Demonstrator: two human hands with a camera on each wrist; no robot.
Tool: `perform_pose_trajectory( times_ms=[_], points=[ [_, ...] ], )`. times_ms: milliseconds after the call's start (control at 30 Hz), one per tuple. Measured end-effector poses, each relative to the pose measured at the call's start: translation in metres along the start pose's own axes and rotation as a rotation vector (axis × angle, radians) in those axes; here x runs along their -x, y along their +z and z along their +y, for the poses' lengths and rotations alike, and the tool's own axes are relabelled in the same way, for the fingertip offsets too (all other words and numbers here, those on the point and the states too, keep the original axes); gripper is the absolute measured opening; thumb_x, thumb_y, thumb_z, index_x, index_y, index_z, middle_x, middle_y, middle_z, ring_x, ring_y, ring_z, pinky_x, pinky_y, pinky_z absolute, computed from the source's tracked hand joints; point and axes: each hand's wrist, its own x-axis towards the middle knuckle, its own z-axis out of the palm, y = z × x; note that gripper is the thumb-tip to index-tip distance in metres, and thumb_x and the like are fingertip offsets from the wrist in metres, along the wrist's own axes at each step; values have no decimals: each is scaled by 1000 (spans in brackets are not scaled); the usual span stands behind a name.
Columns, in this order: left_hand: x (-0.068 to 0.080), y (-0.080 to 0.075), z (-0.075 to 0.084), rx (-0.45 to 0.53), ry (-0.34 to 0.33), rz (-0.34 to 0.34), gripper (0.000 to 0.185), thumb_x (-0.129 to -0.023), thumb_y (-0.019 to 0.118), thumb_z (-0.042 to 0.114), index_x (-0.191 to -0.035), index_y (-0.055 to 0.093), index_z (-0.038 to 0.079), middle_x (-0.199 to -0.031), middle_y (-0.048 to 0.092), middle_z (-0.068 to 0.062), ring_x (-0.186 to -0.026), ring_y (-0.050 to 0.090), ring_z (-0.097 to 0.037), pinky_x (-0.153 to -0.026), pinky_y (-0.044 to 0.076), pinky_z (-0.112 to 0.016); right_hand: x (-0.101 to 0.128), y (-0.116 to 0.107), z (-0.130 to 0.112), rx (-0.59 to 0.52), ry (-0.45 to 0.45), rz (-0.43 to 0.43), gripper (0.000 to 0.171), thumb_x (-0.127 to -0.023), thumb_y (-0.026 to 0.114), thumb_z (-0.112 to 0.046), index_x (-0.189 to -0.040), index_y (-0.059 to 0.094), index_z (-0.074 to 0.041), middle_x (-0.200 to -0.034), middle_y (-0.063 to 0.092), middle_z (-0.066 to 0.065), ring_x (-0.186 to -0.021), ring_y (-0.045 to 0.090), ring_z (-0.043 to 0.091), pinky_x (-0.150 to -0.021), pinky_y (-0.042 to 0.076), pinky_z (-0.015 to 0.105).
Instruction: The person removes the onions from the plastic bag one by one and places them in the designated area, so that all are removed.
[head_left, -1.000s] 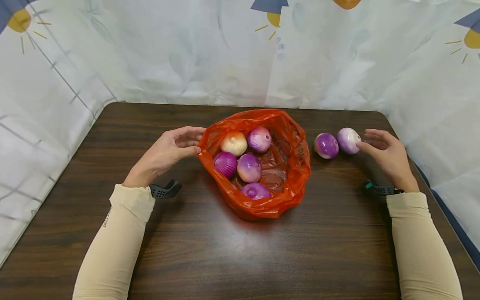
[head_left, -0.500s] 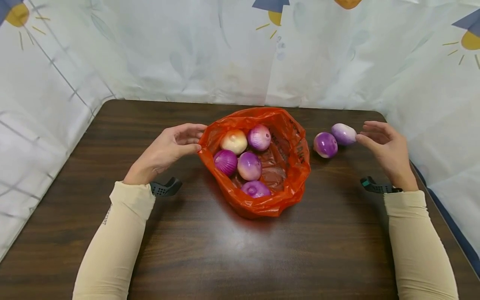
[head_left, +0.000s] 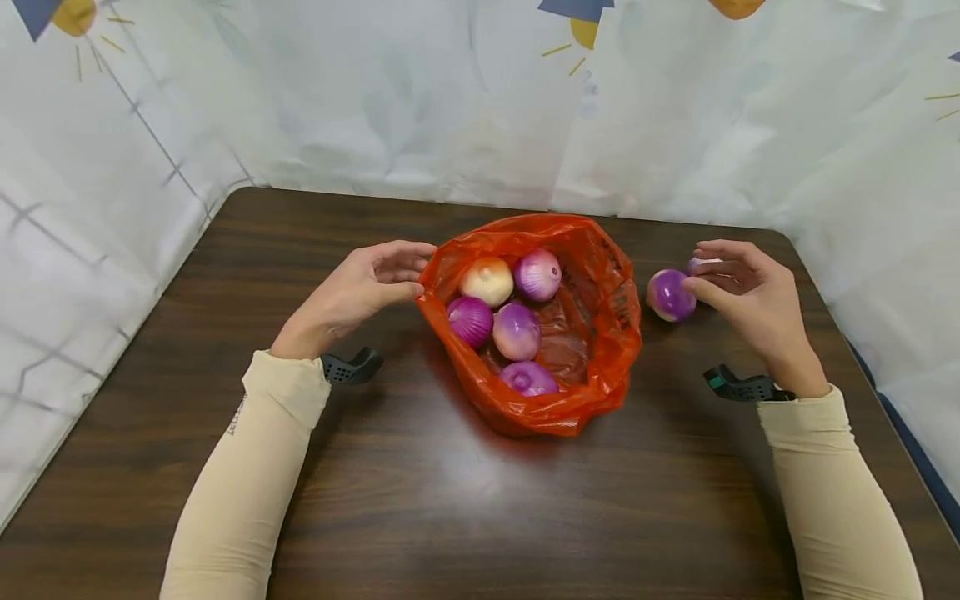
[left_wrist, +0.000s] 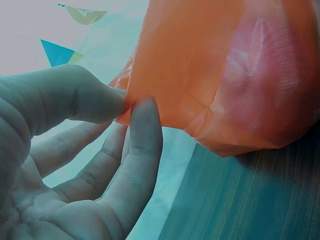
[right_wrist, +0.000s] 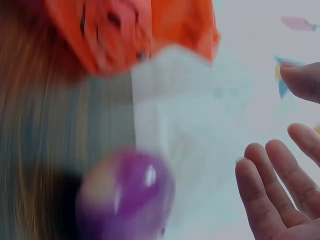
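Observation:
My left hand [head_left: 356, 287] pinches the left rim of an orange plastic bag [head_left: 510, 417] between thumb and finger, which the left wrist view confirms on the bag [left_wrist: 175, 65]. Inside the opened bag lie several onions, among them a pale yellow onion [head_left: 487, 282] and a deep purple onion [head_left: 470, 322]. Right of the bag, a purple onion [head_left: 671, 295] rests on the table. Behind it a paler onion [head_left: 701, 264] is mostly hidden by my right hand [head_left: 750, 292]. In the right wrist view that hand's fingers [right_wrist: 257, 195] are spread and hold nothing, apart from a blurred purple onion [right_wrist: 132, 195].
A dark wooden table [head_left: 465, 517] carries everything. White patterned sheeting [head_left: 465, 108] hangs along its back and sides. Dark straps, such as the left one [head_left: 352, 367], sit at both wrists.
The paler onion has turned and shifted slightly back. My right hand has moved left, off that onion toward the purple one. My left hand still holds the bag's rim; the head view has shifted slightly.

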Motion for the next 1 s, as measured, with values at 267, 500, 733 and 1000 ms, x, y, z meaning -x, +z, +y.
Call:
perform_pose_trajectory(
  times_ms=[267,500,733,1000],
  points=[
    [1,-1,3,3,7,2,48,-97,71,15,-143,58,22,-136,64,-5,-122,64,-18,-106,54,-40,1,35,-34,100,-91,-171,50,-86,77,8,-134,64,-2,-114,74,-2,-101,73,9,-85,58,13],
    [2,-3,3,12,3,7,48,-98,71,15,-143,57,23,-136,63,-4,-122,64,-17,-99,56,-27,-2,67,-56,157,-266,-347,55,-78,82,12,-129,65,2,-112,72,-3,-99,73,11,-87,59,17],
    [2,-2,4,4,15,-11,48,-98,71,17,-144,57,23,-137,64,-5,-123,63,-19,-101,56,-29,4,95,-72,221,-399,-470,55,-74,89,3,-124,70,-10,-113,72,-4,-100,71,4,-89,59,20],
    [2,-1,4,51,34,-20,48,-98,69,10,-144,57,18,-135,63,-10,-120,64,-21,-100,58,-35,6,121,-77,332,-393,-587,50,-76,93,-17,-121,71,-15,-112,75,-2,-100,72,9,-88,59,21]
  ],
)
